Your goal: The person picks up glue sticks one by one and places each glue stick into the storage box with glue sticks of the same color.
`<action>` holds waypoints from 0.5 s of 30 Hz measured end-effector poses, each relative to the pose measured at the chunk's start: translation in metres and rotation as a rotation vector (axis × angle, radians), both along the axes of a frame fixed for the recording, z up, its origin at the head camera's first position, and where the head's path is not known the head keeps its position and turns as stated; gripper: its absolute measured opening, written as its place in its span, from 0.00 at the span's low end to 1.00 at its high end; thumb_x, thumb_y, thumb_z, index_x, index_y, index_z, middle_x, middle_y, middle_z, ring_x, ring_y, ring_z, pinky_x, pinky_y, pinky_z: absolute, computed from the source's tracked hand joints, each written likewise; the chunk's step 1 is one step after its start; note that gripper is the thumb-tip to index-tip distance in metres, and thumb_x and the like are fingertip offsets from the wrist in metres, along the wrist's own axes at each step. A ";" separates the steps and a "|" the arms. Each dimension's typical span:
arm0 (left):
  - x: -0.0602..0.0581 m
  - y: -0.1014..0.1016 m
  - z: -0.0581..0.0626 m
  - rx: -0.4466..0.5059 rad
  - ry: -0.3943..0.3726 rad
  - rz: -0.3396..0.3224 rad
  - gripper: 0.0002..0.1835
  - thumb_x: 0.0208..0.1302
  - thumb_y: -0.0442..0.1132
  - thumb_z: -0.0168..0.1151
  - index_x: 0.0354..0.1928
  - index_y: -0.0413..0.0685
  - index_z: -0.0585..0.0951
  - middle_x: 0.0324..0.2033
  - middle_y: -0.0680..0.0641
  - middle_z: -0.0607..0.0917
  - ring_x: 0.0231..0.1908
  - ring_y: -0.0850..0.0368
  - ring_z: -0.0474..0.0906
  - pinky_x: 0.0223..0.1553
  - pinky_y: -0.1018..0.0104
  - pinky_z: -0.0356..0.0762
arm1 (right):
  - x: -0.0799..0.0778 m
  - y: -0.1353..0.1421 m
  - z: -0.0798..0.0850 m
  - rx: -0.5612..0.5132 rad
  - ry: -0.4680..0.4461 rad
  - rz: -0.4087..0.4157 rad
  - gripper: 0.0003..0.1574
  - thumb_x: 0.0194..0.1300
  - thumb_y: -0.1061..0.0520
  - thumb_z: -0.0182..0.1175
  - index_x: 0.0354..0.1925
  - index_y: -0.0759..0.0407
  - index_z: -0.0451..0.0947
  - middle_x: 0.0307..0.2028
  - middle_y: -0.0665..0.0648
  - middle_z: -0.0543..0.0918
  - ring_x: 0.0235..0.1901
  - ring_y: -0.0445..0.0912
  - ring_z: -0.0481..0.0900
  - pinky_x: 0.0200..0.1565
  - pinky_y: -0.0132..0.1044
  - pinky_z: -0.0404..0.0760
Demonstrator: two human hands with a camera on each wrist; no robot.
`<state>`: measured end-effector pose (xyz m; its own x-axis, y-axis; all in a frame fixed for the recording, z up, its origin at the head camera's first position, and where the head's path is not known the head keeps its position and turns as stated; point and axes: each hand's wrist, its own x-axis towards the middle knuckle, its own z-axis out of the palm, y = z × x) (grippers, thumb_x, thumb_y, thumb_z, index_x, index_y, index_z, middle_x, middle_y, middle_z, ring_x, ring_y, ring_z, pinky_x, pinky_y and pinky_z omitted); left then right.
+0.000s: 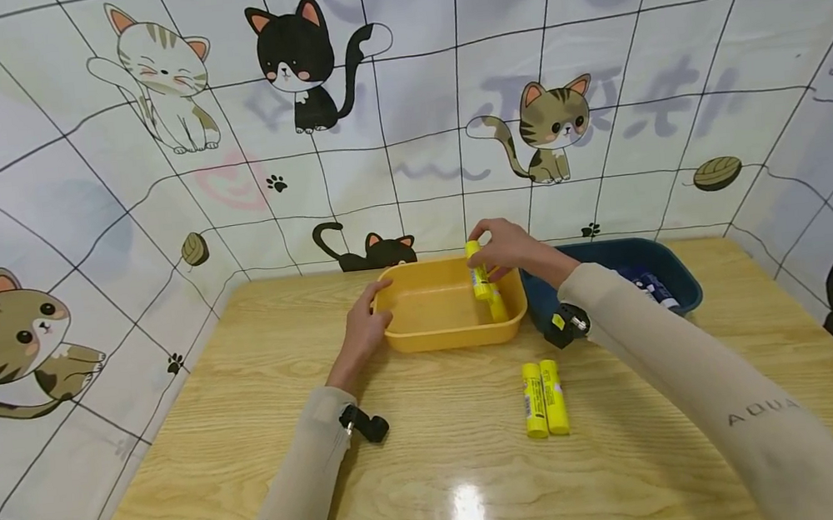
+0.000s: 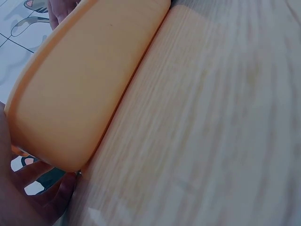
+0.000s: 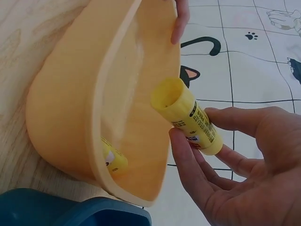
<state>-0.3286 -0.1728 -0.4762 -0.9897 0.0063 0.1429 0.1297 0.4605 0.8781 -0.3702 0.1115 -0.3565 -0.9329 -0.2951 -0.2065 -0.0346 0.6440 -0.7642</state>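
My right hand [image 1: 509, 247] pinches a yellow glue stick [image 3: 188, 117] between thumb and fingers, over the right part of the yellow plastic bin [image 1: 439, 340]. The tube is tilted, and its hollow end shows in the right wrist view. Inside the bin, against its right side, lies another yellow glue stick [image 1: 497, 304]. My left hand [image 1: 366, 325] grips the bin's left end, with the thumb at the rim and the fingers round the outer wall [image 2: 70, 94].
Two yellow glue sticks [image 1: 534, 401] lie side by side on the wooden table [image 1: 419, 444], in front of the bins. A dark blue bin [image 1: 690, 288] stands right of the yellow one, with several dark blue and white tubes [image 1: 656, 289] in it. A cat-print wall covering [image 1: 419, 126] rises behind.
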 end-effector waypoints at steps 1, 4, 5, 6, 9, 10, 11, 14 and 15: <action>0.000 0.000 0.000 -0.001 0.001 -0.002 0.35 0.60 0.30 0.51 0.72 0.54 0.74 0.74 0.45 0.71 0.70 0.44 0.67 0.61 0.51 0.70 | -0.001 -0.001 0.000 0.010 0.001 0.003 0.35 0.68 0.56 0.66 0.69 0.61 0.67 0.52 0.68 0.79 0.44 0.56 0.86 0.51 0.53 0.86; 0.000 0.000 -0.002 -0.004 -0.002 -0.003 0.35 0.60 0.30 0.51 0.72 0.54 0.74 0.74 0.45 0.71 0.69 0.44 0.68 0.61 0.52 0.71 | -0.005 -0.003 -0.003 0.048 -0.006 0.025 0.35 0.68 0.57 0.67 0.69 0.62 0.67 0.51 0.69 0.79 0.42 0.56 0.87 0.51 0.52 0.86; 0.000 0.000 -0.002 -0.004 -0.005 -0.003 0.35 0.60 0.30 0.51 0.72 0.55 0.73 0.74 0.45 0.71 0.70 0.44 0.68 0.61 0.51 0.71 | -0.006 -0.003 -0.004 0.059 -0.012 0.034 0.35 0.68 0.57 0.67 0.69 0.62 0.67 0.50 0.69 0.79 0.42 0.55 0.87 0.50 0.52 0.86; 0.001 0.000 -0.002 -0.004 -0.007 0.000 0.35 0.60 0.30 0.51 0.72 0.55 0.74 0.74 0.45 0.71 0.69 0.44 0.68 0.61 0.51 0.71 | -0.007 -0.004 -0.006 0.072 -0.018 0.043 0.35 0.68 0.57 0.67 0.69 0.62 0.67 0.50 0.69 0.79 0.41 0.55 0.87 0.50 0.51 0.86; 0.001 0.000 -0.002 -0.010 -0.009 0.007 0.35 0.60 0.30 0.51 0.72 0.56 0.74 0.74 0.46 0.71 0.70 0.45 0.68 0.61 0.52 0.70 | -0.010 -0.005 -0.010 0.092 -0.032 0.062 0.35 0.69 0.56 0.66 0.69 0.64 0.66 0.50 0.69 0.79 0.40 0.54 0.87 0.50 0.50 0.86; 0.002 0.000 -0.002 -0.007 -0.009 0.005 0.35 0.60 0.30 0.51 0.72 0.56 0.74 0.74 0.46 0.71 0.69 0.45 0.68 0.60 0.52 0.70 | -0.010 -0.006 -0.012 0.091 -0.037 0.059 0.35 0.69 0.57 0.66 0.68 0.64 0.66 0.49 0.69 0.79 0.40 0.54 0.87 0.50 0.50 0.86; 0.002 0.000 -0.001 -0.007 -0.009 0.004 0.35 0.60 0.30 0.51 0.72 0.56 0.74 0.74 0.46 0.71 0.69 0.45 0.68 0.59 0.52 0.70 | -0.010 -0.007 -0.013 0.093 -0.039 0.058 0.35 0.69 0.57 0.66 0.68 0.64 0.66 0.49 0.68 0.79 0.40 0.55 0.87 0.50 0.50 0.86; 0.002 0.000 -0.001 -0.002 -0.008 0.002 0.35 0.61 0.30 0.51 0.72 0.56 0.73 0.74 0.45 0.70 0.68 0.44 0.68 0.56 0.53 0.70 | -0.011 -0.010 -0.015 0.100 -0.047 0.061 0.34 0.69 0.57 0.65 0.68 0.65 0.66 0.49 0.69 0.79 0.43 0.58 0.87 0.50 0.49 0.86; 0.002 0.000 -0.001 0.000 -0.007 0.002 0.34 0.61 0.30 0.51 0.72 0.56 0.73 0.74 0.45 0.70 0.68 0.44 0.68 0.56 0.54 0.70 | -0.010 -0.011 -0.016 0.103 -0.049 0.063 0.34 0.69 0.57 0.65 0.69 0.65 0.67 0.49 0.69 0.79 0.43 0.58 0.87 0.50 0.49 0.86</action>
